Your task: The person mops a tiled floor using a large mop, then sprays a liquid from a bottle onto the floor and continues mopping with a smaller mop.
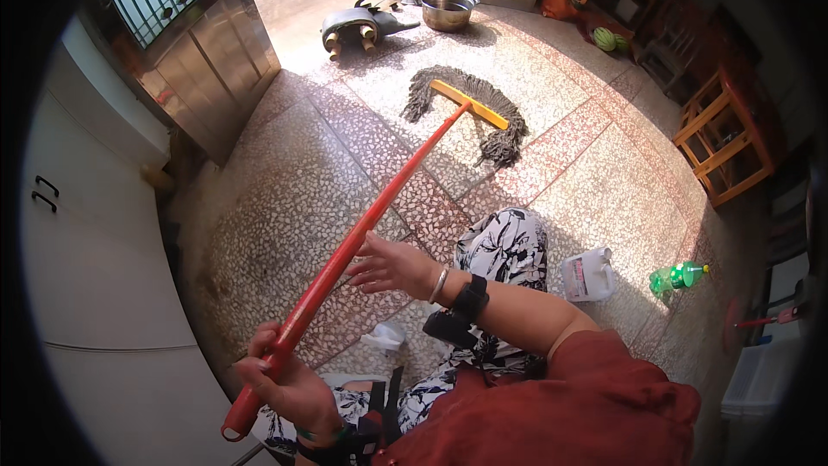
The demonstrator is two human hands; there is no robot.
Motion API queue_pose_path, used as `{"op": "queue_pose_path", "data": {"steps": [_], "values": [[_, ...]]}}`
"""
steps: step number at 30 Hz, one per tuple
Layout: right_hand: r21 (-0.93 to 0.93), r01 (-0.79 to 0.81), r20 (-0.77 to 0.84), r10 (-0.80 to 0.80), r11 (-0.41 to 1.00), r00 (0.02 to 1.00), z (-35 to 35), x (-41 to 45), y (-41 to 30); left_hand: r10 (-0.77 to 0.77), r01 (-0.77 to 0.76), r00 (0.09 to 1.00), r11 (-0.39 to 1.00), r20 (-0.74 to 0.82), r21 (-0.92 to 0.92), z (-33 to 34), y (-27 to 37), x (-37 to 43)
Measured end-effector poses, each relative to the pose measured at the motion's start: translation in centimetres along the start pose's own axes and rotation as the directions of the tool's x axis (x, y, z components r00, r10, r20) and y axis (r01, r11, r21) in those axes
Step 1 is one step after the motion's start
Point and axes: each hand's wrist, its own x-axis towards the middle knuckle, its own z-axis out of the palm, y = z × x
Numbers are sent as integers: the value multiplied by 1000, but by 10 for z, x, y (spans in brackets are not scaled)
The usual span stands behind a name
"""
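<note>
A string mop with a red handle (381, 204) lies slantwise across the view. Its yellow head bar (470, 104) and dark grey strands (508, 145) rest on the speckled floor, in bright light. Near the handle's lower end, my left hand (291, 385) is wrapped around it. My right hand (394, 268) is higher up, beside the handle, with its fingers loosely spread and not wrapped around it. Whether its fingertips touch the handle I cannot tell. A bracelet and a black strap are on my right wrist.
Beyond the mop are a metal pot (446, 11) and an overturned grey stool-like object (359, 29). To the right stand a white jug (587, 275), a green bottle (677, 277) and a wooden stool (728, 136). A cabinet (103, 259) and an open metal door (207, 58) line the left.
</note>
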Motion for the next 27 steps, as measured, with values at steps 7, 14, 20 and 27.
{"op": "queue_pose_path", "data": {"steps": [7, 14, 20, 27], "values": [[434, 253, -34, -265, 865, 964, 68, -9, 25, 73, -74, 997, 996, 22, 41, 9, 46, -13], [322, 265, -52, -262, 909, 964, 41, -37, 9, 229, -431, 765, 877, 602, 214, -8, 83, -33], [268, 397, -396, -276, 878, 876, -89, -42, -30, -311, -150, 299, 918, 902, 366, 36, 18, -48], [-350, 99, -661, -320, 931, 679, -225, -196, -117, -615, 67, 463, 742, 638, 667, 21, 2, -52]]}}
